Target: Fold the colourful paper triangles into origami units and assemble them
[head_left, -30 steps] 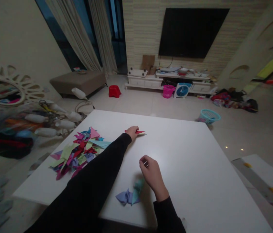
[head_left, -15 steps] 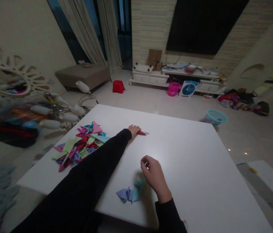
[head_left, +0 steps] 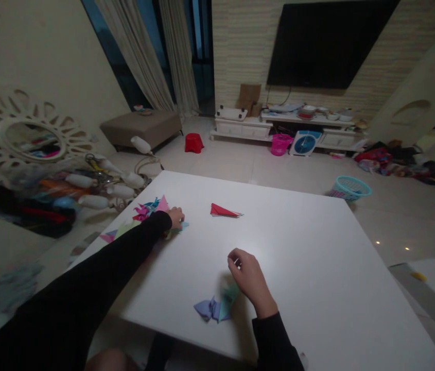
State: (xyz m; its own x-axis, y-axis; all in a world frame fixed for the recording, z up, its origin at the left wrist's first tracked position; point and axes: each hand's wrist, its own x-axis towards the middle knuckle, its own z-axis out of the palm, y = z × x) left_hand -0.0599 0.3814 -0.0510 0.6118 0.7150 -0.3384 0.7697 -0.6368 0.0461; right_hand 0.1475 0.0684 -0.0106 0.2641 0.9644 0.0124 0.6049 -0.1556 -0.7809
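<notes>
My left hand [head_left: 177, 217] reaches over the right edge of a pile of coloured paper origami [head_left: 143, 212], fingers bent down over it and slightly apart, with nothing visible in them. My sleeve hides much of the pile. My right hand [head_left: 251, 278] hovers above the near half of the white table [head_left: 298, 242], fingers curled in a loose loop, nothing seen in them. Just below it lie a purple folded paper piece [head_left: 206, 308] and a green folded paper piece [head_left: 228, 301], touching each other. A slim stack of folded paper [head_left: 225, 211], red on top, lies alone farther back.
Left of the table is a lamp with several white shades [head_left: 93, 201] beside a sunburst mirror [head_left: 34, 139]. A blue basket [head_left: 350, 188] stands on the floor past the far right corner. A red stool [head_left: 194, 143] stands beyond the table.
My left hand has moved left from the red-topped paper stack, which now lies uncovered, to the origami pile. My right hand keeps its curled pose. The view has shifted slightly.
</notes>
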